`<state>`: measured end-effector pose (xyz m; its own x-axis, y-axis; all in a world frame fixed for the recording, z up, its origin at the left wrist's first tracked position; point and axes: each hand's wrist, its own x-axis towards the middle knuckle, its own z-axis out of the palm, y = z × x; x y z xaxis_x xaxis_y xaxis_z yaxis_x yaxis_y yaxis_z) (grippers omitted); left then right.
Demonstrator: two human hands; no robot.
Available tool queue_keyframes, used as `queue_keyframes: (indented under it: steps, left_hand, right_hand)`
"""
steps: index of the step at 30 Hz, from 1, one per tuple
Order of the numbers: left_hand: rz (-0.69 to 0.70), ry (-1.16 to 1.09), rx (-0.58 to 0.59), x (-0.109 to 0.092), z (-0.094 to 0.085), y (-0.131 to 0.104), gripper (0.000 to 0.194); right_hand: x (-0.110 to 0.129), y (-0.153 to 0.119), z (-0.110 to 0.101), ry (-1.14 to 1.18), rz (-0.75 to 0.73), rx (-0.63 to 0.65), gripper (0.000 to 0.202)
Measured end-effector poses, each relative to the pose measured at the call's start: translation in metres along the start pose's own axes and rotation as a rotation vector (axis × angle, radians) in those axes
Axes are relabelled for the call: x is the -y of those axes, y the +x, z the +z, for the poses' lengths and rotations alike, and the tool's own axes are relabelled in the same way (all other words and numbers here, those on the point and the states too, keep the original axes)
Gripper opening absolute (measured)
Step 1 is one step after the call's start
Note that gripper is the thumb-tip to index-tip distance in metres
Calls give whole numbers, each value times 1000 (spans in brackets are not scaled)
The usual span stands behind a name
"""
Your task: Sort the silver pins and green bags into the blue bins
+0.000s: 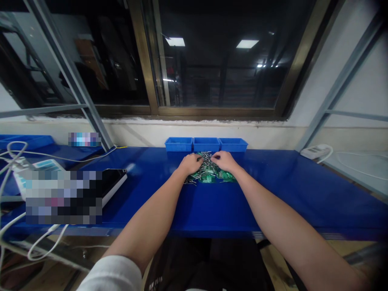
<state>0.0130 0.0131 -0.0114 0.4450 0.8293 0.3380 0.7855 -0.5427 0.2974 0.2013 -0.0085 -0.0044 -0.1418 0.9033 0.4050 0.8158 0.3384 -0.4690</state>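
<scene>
Fingers of the left hand (191,163): curled at the left side of a pile of small metal parts (206,163); whether anything is pinched cannot be told. Fingers of the right hand (224,160): bent inward over the pile's right side, thumb and forefinger close together; a grip on a part cannot be confirmed at this scale. Green pieces (207,178) are seen among and below the metal parts, between the forearms. The pile is carried by a blue desk (212,210). Just behind it, three blue bins (206,144) are lined up side by side near the wall. A white power strip (317,151) is noted at far right.
</scene>
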Motion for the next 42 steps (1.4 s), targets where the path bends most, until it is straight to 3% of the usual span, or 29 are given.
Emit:
queue_keyframes:
  steps: [16, 24, 29, 36, 42]
  left_hand:
    - [-34, -23, -6, -2, -2, -1, 34]
    - [-53, -159, -50, -3, -3, -2, 26]
    - [-28, -134, -58, -4, -4, -2, 26]
    - [162, -103, -162, -8, -8, 0, 26]
    - [125, -95, -195, -12, -9, -1, 23]
  right_hand:
    - [18, -4, 7, 11, -71, 25, 13]
    - [17, -2, 10, -103, -76, 37, 16]
    - [18, -1, 7, -136, -66, 27, 18]
    - [8, 6, 1, 149, 73, 47, 20]
    - [0, 12, 7, 385, 147, 43, 17]
